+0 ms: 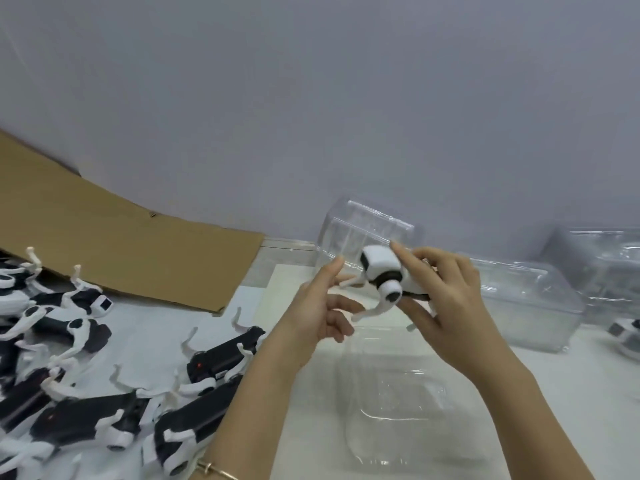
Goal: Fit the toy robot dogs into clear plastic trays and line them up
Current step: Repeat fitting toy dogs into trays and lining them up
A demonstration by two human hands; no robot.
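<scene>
A white and black toy robot dog is held up in the air above the table, head toward me, legs pointing left. My right hand grips its body from the right side, fingers curled round it. My left hand is just left of the dog with loosely spread fingers, near its legs, holding nothing. Below the hands a clear plastic tray lies flat on the white table. Another clear tray stands behind the dog.
Several black and white toy dogs lie in a heap at the left. A brown cardboard sheet leans at the back left. Clear trays sit at the right, one with a dog at the frame edge.
</scene>
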